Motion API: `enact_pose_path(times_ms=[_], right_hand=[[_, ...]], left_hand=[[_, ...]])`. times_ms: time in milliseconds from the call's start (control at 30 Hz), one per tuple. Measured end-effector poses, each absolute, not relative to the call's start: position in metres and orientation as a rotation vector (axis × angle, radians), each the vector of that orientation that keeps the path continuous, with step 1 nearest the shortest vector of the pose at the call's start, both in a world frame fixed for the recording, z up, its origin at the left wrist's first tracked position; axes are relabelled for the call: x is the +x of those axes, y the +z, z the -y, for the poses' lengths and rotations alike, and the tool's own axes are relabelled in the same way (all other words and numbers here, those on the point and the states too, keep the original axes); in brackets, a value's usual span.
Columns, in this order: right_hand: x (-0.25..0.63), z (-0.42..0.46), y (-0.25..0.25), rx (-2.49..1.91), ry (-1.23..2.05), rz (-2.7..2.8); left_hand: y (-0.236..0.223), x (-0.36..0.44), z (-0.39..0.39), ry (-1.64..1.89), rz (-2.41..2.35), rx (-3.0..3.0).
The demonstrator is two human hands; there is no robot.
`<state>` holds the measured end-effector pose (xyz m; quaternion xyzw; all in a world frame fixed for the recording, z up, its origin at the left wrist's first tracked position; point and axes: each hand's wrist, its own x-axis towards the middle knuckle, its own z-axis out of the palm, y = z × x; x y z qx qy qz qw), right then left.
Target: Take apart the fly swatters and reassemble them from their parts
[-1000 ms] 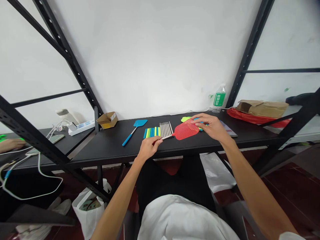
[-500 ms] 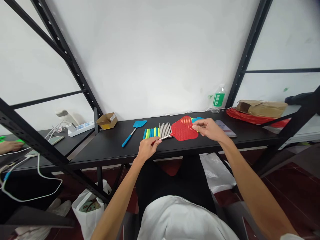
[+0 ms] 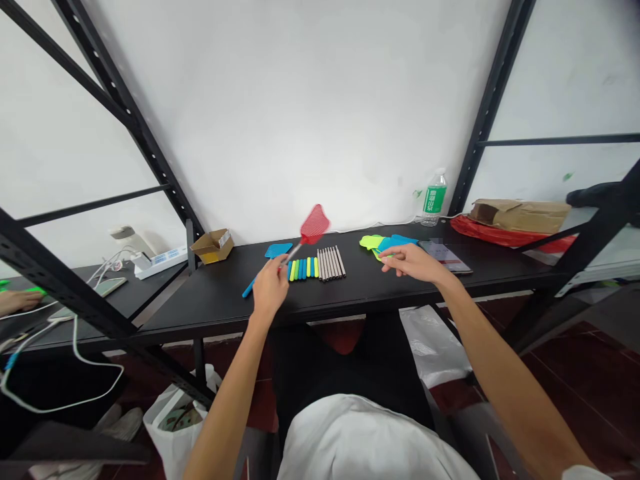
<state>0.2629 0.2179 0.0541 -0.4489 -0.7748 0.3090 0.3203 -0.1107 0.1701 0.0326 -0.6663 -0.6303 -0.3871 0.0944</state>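
My left hand point(image 3: 270, 285) is closed round the handle of a red fly swatter point(image 3: 313, 225), which is lifted off the black table point(image 3: 220, 300) and tilts up to the right, its mesh head in the air. Under it lie a blue fly swatter point(image 3: 277, 251), a row of coloured handle sleeves point(image 3: 303, 268) and a row of metal rods point(image 3: 331, 262). My right hand point(image 3: 407, 261) rests low over the table with its fingers loosely stretched, holding nothing, right next to a pile of green and blue swatter heads point(image 3: 385, 243).
A small cardboard box point(image 3: 213, 245) and a power strip point(image 3: 160, 257) sit at the left. A water bottle point(image 3: 434, 197), a booklet point(image 3: 447, 257), a brown paper bag point(image 3: 520, 215) on red plastic lie at the right. Another person's hand point(image 3: 15, 300) shows far left.
My right hand let go of the red swatter head and dropped by the pile. My left hand raised the red swatter off the table and swung it up and to the left.
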Motion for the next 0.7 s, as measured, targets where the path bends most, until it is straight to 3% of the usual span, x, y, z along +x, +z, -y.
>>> enact_pose_path(times_ms=[333,700], right_hand=[[0.249,-0.223,0.039,-1.219,0.887,2.125],[0.246,-0.228,0.027,-1.204,0.893,2.176]], left_hand=[[0.027,-0.216,-0.175,-0.791,2.4,-1.48],[0.013,-0.196,-0.184,-0.354,2.407,-1.725]])
